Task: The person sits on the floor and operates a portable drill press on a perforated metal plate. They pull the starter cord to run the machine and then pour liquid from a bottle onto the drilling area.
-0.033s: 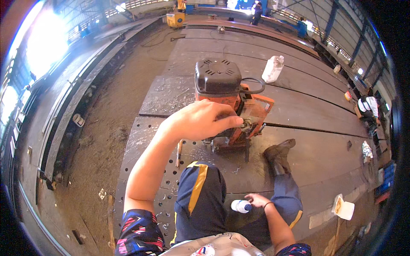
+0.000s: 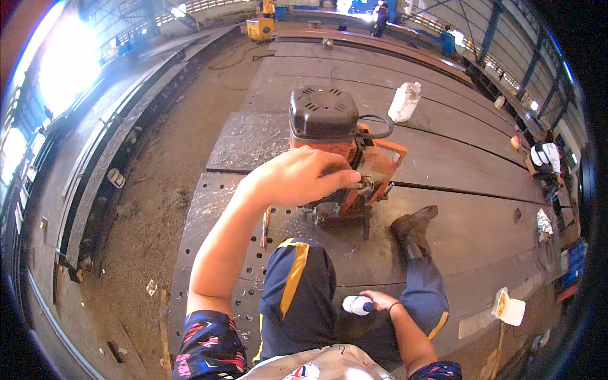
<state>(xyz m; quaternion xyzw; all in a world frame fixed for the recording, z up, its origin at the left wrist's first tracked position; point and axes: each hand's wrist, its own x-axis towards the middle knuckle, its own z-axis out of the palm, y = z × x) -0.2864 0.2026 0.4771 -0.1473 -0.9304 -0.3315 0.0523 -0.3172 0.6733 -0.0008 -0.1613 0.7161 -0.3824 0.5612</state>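
An orange magnetic drill with a black motor cover stands on the dark steel plate in front of me. My left hand reaches across its front, fingers curled, with the fingertips at the round hub on its right side. Part of the fingers is hidden behind the hand. Low between my legs lies a small white bottle with a blue cap. My right hand, with a dark band at the wrist, is closed in against the bottle's cap end.
Metal chips lie scattered around the drill. A white jug stands beyond it on the right. A thin rod rests on the perforated plate section at left. A cut-open white container sits at lower right. Other people are farther off.
My right hand has moved slightly left, and its fingers have closed in on the bottle. My left hand stays at the drill almost unmoved.
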